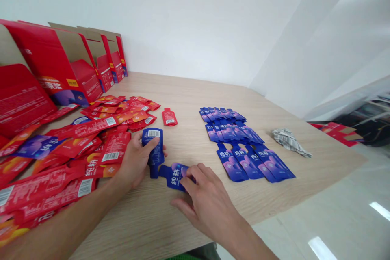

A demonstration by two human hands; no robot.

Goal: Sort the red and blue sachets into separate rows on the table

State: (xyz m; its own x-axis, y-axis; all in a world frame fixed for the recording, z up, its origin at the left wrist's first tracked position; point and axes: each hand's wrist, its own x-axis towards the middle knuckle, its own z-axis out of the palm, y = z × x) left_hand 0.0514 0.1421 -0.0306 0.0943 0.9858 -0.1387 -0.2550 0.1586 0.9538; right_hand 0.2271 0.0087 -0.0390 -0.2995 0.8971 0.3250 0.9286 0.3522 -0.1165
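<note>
- Barcode pouch [156, 155]: long axis running away from the person, neck pointing back toward the body.
- Left grip [137, 164] holds it, thumb across the front, fingers behind.
- Front-side pouch [175, 176]: long axis roughly sideways, neck pointing left, just beside the barcode pouch's neck.
- Right grip [207, 195] has fingertips at that pouch's broad end, thumb apart; whether it pinches cannot be told.
- Red pouches [113, 150] heap left of the left grip; blue pouches [227, 131] lie on the bench [189, 97], rightward of the right grip.
</note>
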